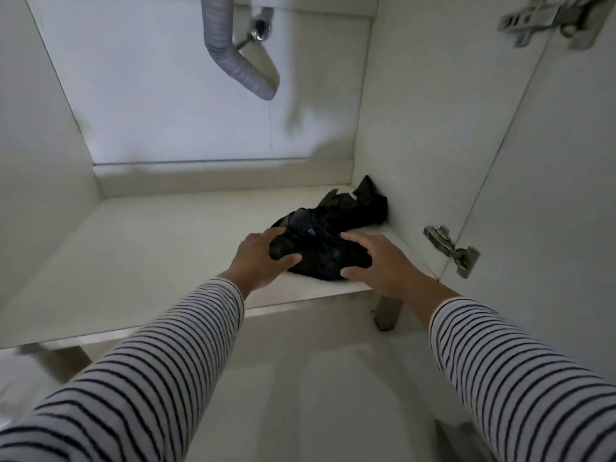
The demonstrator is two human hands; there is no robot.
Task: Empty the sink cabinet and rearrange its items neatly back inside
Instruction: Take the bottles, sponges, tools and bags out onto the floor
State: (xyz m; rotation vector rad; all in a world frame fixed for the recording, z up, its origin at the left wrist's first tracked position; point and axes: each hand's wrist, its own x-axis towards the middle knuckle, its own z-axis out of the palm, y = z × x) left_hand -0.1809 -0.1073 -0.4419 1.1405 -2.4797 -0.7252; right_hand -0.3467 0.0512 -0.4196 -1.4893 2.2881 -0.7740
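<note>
While reaching into the sink cabinet (140, 248), left hand (258, 258) and right hand (376, 261) both gripping a crumpled black plastic bag (328, 241), lying on the cabinet floor near the right wall. Grey drain hose (233, 58) hanging far above. Striped sleeves (160, 355) on both arms.

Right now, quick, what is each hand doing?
Left hand: fingers and thumb curled round the left end of the black plastic bag.
Right hand: fingers and thumb curled round the bag's right side.

Dim white walls (166, 105), pale floor (300, 395)
</note>
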